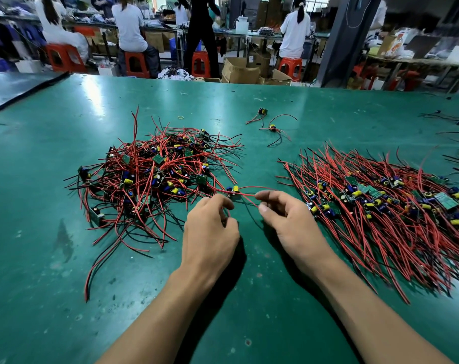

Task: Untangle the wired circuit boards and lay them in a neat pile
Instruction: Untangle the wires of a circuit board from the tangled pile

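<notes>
Forearms enter from the near edge and converge over the matt green bench mat (65, 258). Left hand (210, 227) and right hand (286, 219) sit close together, backs up, between the two piles.

Left hand: fingers curled in, thumb and forefinger closed narrow on what looks like a red lead.
Right hand: thumb and forefinger tip pinch a thin red insulated wire (249, 197), other fingers loosely bent.

The wire runs far-left to a small green circuit board with a yellow capacitor (233, 191). The board lies at the near-right fringe of the tangled heap of red-and-black wired boards (154, 174), on the left. Neat pile of combed boards (393, 206) lies to the right.

Step in hand (judged): freeing this one board.
- Draw slowly toward the near right, wire kept low
- Watch for a snagged lead dragging neighbours; if the heap shifts, stop and steady it with the left hand
- Lay the board in line with the row, wires parallel to the rest
</notes>
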Demonstrator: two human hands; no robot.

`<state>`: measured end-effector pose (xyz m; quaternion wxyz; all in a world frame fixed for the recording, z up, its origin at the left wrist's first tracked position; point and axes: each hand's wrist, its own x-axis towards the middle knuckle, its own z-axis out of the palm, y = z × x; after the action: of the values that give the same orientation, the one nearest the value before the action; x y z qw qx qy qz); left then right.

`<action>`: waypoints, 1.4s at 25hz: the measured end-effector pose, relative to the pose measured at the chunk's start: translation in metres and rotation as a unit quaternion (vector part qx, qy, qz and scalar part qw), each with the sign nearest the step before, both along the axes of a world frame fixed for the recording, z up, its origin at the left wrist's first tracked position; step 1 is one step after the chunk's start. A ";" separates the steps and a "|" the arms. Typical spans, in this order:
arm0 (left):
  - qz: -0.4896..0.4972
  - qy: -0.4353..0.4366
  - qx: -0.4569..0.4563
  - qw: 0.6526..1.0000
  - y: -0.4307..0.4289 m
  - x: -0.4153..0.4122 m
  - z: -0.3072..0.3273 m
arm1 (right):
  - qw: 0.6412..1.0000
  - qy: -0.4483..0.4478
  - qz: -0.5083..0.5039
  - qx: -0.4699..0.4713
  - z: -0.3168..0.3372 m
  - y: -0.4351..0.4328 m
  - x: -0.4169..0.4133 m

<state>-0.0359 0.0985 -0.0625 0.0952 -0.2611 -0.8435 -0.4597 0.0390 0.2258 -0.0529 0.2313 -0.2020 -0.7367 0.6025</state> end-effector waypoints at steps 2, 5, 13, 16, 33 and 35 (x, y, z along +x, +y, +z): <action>-0.019 0.032 0.028 0.999 0.000 0.000 0.000 | 0.980 0.055 0.049 -0.187 0.006 0.000 0.002; -0.077 0.054 0.043 0.995 -0.001 0.001 -0.001 | 0.937 0.066 0.146 -0.309 0.011 -0.004 0.006; -0.062 0.007 0.180 0.982 0.000 0.002 0.002 | 0.951 0.019 0.111 -0.288 0.004 0.004 0.005; -0.081 -0.016 0.232 0.969 0.000 0.005 0.004 | 0.989 0.021 -0.004 -0.143 -0.001 0.005 0.003; -0.121 -0.237 0.200 0.943 -0.001 -0.002 0.010 | 0.928 0.163 0.042 -0.333 0.015 0.020 0.006; -0.136 -0.263 0.209 0.932 0.000 0.000 0.011 | 0.918 0.146 0.104 -0.354 0.018 0.015 0.008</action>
<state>-0.0364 0.0983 -0.0516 -0.1412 -0.2174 -0.6798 -0.6860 0.0473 0.2405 -0.0353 0.1861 -0.1030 -0.4503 0.8672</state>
